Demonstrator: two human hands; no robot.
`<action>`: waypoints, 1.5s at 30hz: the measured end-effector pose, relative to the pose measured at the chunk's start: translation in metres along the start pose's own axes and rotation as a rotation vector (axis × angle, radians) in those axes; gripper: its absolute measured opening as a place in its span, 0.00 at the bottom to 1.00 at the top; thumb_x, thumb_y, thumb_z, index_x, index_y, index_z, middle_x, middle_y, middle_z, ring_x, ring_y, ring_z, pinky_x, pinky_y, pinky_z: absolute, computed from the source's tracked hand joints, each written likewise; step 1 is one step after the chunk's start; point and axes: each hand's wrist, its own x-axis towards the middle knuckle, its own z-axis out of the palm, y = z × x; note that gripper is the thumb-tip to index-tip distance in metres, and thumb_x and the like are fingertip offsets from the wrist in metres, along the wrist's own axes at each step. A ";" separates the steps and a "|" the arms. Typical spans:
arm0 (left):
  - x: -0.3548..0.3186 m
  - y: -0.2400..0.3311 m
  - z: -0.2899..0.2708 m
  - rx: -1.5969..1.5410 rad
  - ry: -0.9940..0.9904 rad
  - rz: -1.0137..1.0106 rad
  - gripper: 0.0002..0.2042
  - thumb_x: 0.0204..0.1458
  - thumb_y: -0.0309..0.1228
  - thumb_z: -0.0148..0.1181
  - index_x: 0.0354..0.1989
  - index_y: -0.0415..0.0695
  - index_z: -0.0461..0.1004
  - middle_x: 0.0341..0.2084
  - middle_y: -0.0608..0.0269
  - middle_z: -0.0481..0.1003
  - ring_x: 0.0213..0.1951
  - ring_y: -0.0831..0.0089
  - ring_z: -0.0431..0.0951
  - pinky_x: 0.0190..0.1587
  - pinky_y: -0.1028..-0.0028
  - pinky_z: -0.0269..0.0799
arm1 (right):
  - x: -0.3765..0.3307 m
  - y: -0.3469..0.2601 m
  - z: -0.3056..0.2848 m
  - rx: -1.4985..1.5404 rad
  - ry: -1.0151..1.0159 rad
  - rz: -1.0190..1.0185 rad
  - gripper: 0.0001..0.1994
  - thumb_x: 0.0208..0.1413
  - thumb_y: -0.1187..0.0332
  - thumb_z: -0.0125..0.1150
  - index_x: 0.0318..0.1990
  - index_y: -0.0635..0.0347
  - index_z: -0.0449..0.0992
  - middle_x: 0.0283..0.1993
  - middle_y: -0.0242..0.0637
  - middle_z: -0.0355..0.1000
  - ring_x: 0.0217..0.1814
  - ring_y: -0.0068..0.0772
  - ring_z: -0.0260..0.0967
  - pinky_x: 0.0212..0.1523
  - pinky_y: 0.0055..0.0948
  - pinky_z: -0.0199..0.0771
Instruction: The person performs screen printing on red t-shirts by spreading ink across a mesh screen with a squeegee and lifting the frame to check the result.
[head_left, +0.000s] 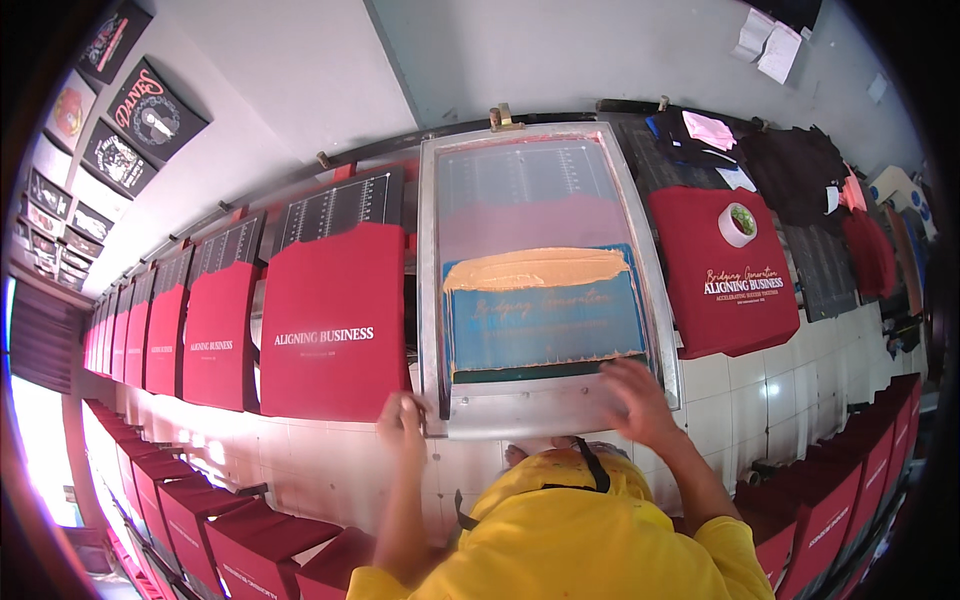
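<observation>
A metal-edged printing screen (650, 300) lies in front of me over a red shirt, which shows dimly through the mesh. A thick band of peach-gold ink (540, 268) crosses the upper part of its blue stencil area (540, 325), and a thin ink line runs along the lower edge. My left hand (402, 420) is closed around the frame's near left corner. Over the frame's near right part, my right hand (640, 402) is slightly blurred, its fingers apart and holding nothing that I can see.
Red shirts (335, 320) on dark boards stretch away leftward. To the right, a printed red shirt (725, 270) bears a white tub (738, 225); dark cloths (795, 175) lie beyond it. Another row of red shirts (260, 550) stands behind me, above the tiled floor (330, 455).
</observation>
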 end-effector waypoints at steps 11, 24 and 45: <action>-0.088 -0.037 0.069 -0.065 -0.916 -0.389 0.18 0.68 0.40 0.46 0.50 0.39 0.77 0.27 0.64 0.76 0.23 0.79 0.69 0.29 0.78 0.67 | 0.026 -0.030 0.005 -0.321 -0.317 -0.178 0.30 0.41 0.67 0.67 0.58 0.56 0.70 0.57 0.36 0.72 0.57 0.44 0.68 0.55 0.42 0.69; -0.083 -0.060 0.115 -0.384 -0.775 -0.741 0.20 0.70 0.44 0.41 0.37 0.42 0.72 0.20 0.68 0.67 0.21 0.80 0.61 0.25 0.79 0.55 | 0.061 -0.026 0.018 -0.454 -0.093 -0.166 0.22 0.40 0.63 0.73 0.44 0.56 0.73 0.44 0.33 0.74 0.48 0.38 0.71 0.47 0.38 0.70; -0.080 -0.067 0.110 -0.264 -0.873 -0.673 0.20 0.70 0.47 0.41 0.33 0.43 0.68 0.19 0.72 0.61 0.25 0.79 0.57 0.30 0.79 0.54 | 0.169 0.033 0.038 -0.510 -0.067 -0.206 0.18 0.43 0.66 0.74 0.40 0.56 0.73 0.42 0.34 0.73 0.49 0.39 0.71 0.48 0.38 0.72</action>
